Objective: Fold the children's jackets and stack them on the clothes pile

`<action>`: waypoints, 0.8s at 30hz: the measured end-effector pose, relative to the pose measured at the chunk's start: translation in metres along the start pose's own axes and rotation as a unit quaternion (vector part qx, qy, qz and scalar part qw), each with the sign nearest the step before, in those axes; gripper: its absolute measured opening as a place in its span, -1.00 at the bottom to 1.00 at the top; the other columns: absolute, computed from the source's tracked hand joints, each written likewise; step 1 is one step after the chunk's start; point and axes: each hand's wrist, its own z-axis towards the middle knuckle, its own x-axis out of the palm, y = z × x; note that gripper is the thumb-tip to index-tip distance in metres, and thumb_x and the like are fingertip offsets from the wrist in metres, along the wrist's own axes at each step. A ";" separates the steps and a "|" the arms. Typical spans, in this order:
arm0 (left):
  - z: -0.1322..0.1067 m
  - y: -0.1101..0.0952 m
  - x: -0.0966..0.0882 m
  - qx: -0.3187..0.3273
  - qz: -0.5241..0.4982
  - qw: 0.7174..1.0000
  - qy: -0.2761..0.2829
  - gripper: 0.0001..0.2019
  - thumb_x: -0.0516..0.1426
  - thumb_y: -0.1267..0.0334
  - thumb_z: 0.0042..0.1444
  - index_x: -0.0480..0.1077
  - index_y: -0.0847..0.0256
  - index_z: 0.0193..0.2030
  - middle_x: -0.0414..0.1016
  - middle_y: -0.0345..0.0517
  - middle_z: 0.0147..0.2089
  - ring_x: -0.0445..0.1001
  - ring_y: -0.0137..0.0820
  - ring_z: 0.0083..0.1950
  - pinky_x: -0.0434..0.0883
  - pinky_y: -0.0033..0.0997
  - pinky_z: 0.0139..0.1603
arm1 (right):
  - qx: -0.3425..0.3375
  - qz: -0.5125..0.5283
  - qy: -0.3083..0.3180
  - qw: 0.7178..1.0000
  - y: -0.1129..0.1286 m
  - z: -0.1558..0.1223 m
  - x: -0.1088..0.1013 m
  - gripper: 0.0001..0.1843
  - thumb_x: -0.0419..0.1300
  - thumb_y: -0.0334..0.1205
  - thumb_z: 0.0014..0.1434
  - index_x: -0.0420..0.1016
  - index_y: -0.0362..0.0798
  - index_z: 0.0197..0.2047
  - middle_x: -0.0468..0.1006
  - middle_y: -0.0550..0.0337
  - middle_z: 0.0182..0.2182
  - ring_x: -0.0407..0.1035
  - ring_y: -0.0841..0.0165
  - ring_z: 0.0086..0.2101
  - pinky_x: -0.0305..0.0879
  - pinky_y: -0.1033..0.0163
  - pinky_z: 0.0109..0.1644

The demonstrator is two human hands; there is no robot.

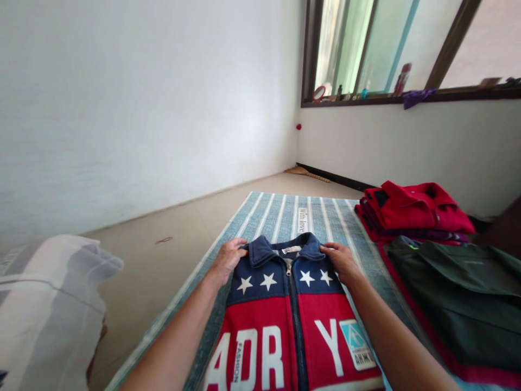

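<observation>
A red and navy zip-up jacket [264, 312] lies front up on a blue striped mat [228, 239], its collar toward the far end. White stars cross the navy yoke, and large white letters show on the red part. The front zipper is done up to just below the collar. At the left shoulder edge, my left hand [231, 260] pinches the fabric. My right hand [342, 262] grips the opposite shoulder beside the collar, fingers closed on the cloth. The jacket's lower part runs out of view at the bottom.
To the right, folded red clothes [423, 209] are stacked behind a folded dark green garment [468, 293]. A whitish plastic bag [52, 315] stands at the left on the tiled floor [142, 255]. Small items line the window sill [382, 99] at the back right.
</observation>
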 end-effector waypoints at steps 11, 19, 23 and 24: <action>0.005 0.016 -0.004 0.083 0.221 0.967 -0.098 -0.78 0.24 0.32 -0.07 0.48 0.18 -0.21 0.59 0.02 -0.13 0.53 -0.12 -0.05 0.38 -0.31 -0.03 | -0.257 -0.196 -0.060 0.945 0.009 -0.038 -0.009 -0.57 0.18 0.03 0.09 0.49 -0.04 -0.05 0.52 0.02 -0.05 0.39 0.15 -0.02 0.30 0.12 0.01; -0.010 0.016 0.009 0.130 0.292 0.938 -0.133 -0.89 0.14 0.35 0.06 0.47 0.15 -0.27 0.57 0.01 -0.13 0.47 -0.11 0.04 0.31 -0.28 0.10 | -0.357 -0.366 0.064 0.857 -0.010 -0.067 0.007 -0.79 0.09 -0.18 0.21 0.55 0.01 -0.21 0.54 0.13 -0.18 0.45 0.28 -0.20 0.32 0.22 -0.11; -0.017 0.011 0.007 0.148 0.323 0.924 -0.142 -0.87 0.11 0.36 0.08 0.46 0.16 -0.24 0.55 0.04 -0.12 0.48 -0.11 0.00 0.33 -0.26 0.08 | -0.364 -0.399 0.071 0.839 -0.006 -0.069 0.005 -0.78 0.06 -0.20 0.25 0.54 0.02 -0.25 0.54 0.14 -0.20 0.45 0.30 -0.21 0.30 0.25 -0.13; -0.019 0.008 0.006 0.153 0.328 0.921 -0.143 -0.86 0.10 0.36 0.09 0.45 0.17 -0.22 0.54 0.05 -0.10 0.48 -0.11 0.01 0.33 -0.26 0.08 | -0.366 -0.404 0.071 0.835 -0.005 -0.069 0.004 -0.78 0.05 -0.20 0.26 0.53 0.02 -0.24 0.54 0.14 -0.19 0.45 0.30 -0.19 0.30 0.25 -0.12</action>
